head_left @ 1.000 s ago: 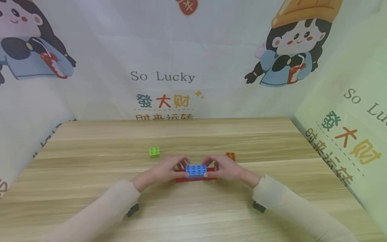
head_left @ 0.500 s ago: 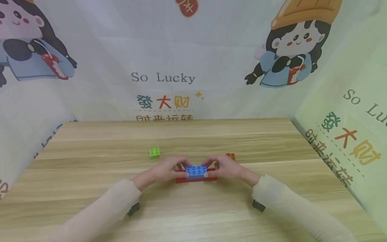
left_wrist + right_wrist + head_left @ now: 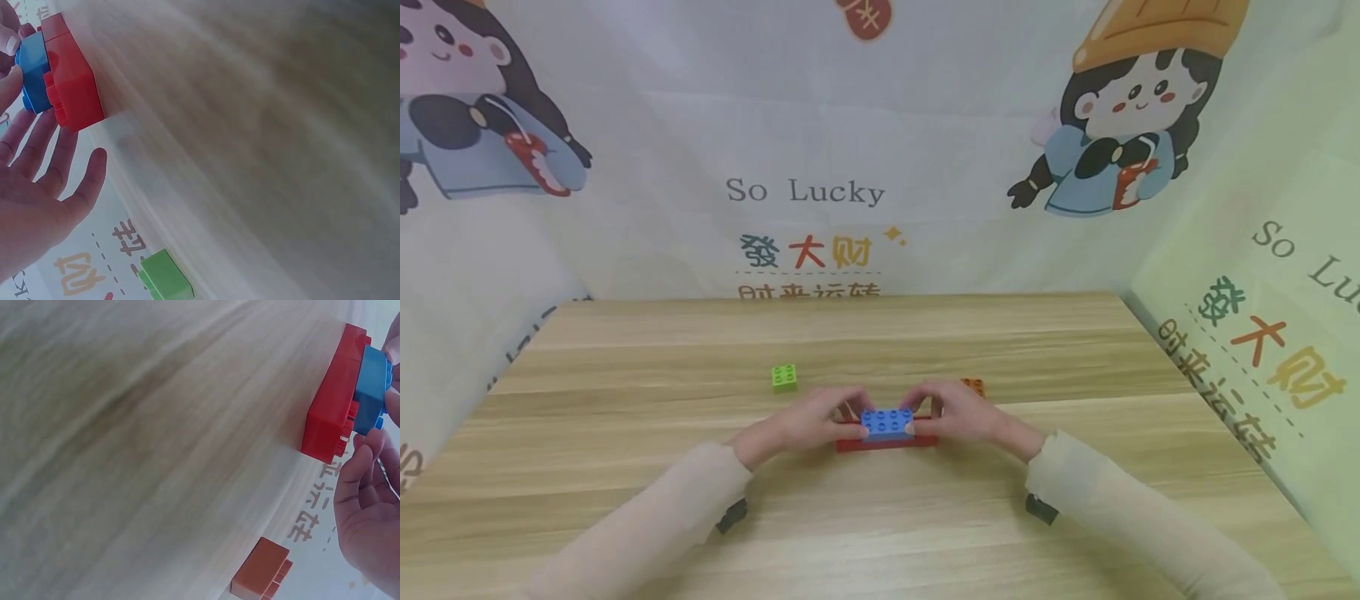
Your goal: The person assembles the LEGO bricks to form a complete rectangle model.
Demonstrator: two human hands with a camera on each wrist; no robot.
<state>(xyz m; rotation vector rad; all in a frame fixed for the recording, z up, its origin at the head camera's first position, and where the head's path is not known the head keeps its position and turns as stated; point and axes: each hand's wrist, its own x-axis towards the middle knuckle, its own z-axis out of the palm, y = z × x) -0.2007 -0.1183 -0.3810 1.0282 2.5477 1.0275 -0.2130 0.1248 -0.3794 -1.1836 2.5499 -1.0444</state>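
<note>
Your left hand (image 3: 820,418) and right hand (image 3: 964,413) each pinch one end of the blue brick (image 3: 887,422), thumbs in front, fingers (image 3: 353,475) behind; likely gripped both ends for even pressure. Blue sits mid-length on the red base (image 3: 76,87); can't tell if fully seated. Green brick (image 3: 784,379) and orange brick (image 3: 974,387) lie apart on the table (image 3: 880,517), probably out of your way.

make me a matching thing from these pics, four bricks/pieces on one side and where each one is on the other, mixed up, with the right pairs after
Column 1
1. blue brick
2. red base
3. green brick
4. orange brick

Column 2
a. on the table, past the left hand
b. partly hidden by the right hand in the head view
c. directly under a held brick
d. gripped by both hands

Right pairs: 1-d, 2-c, 3-a, 4-b
</note>
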